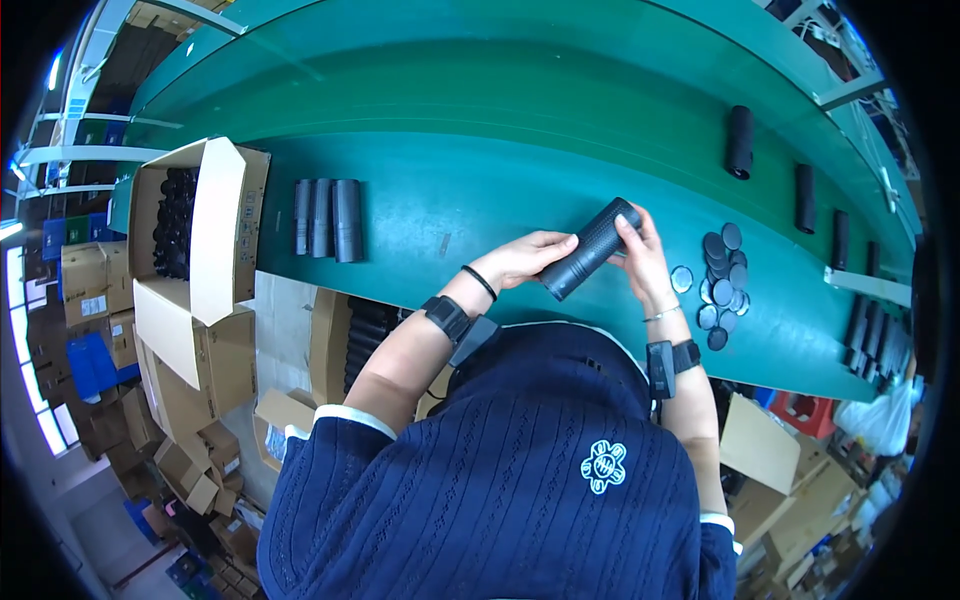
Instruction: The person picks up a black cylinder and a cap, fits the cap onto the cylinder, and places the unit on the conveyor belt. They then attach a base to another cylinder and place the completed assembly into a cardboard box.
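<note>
We note the near edge of the smooth green worktable (pixel 430 200) running left to right in front of the worker, whose dark blue knitted top (pixel 500 450) meets it at six o'clock. Taking the hands as the dial's centre, a stretch of green surface lies at ten o'clock, ending at three upright-lying black cylindrical tubes (pixel 320 220) at nine. The room is narrower at three to four o'clock, where a loose cluster of round dark discs (pixel 721 290) lies near the right hand (pixel 643 250).

Farther out at nine we record an open brown cardboard carton (pixel 250 225) with black parts inside; a single black tube (pixel 740 142) lies at two o'clock. Cardboard boxes (pixel 95 280) are stacked about the room at the far left.

The held black ribbed-looking tube (pixel 590 247) is above the table near its front edge, slanting from between one and two o'clock to between seven and eight. Its middle appears textured, its lower end smoother. We find the left hand (pixel 525 257) clasped on the lower part and the right hand gripping the upper end, thumb on top; some fingers are hidden.
</note>
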The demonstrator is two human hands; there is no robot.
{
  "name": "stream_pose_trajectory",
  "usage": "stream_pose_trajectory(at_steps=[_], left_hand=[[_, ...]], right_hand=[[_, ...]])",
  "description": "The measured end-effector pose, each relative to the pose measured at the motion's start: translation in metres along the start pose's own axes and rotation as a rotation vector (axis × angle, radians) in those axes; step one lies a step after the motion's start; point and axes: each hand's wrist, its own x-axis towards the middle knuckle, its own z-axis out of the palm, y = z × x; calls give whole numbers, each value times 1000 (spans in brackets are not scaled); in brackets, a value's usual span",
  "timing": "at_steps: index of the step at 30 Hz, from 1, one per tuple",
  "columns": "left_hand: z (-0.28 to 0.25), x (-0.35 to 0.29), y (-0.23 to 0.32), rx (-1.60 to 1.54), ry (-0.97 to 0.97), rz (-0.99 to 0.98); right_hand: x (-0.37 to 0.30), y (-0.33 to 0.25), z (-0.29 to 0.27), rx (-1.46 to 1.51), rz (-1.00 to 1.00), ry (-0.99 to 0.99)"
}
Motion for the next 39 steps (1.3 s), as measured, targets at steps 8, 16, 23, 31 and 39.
stream_pose_trajectory(at_steps=[8,16,23,31,39], left_hand=[[-18,-9,16,-47,314,104],[-26,-6,19,-87,419,183],[25,-1,40,459,-22,424],[24,-1,26,674,103,566],[31,23,-11,649,255,658]], right_hand=[[-8,-37,-50,-3,-161,142],[-18,-65,-79,173,-449,470],[-46,-70,0,-82,-366,-175],[-46,-56,-6,-224,-367,-161],[-38,-5,17,-12,-286,-183]])
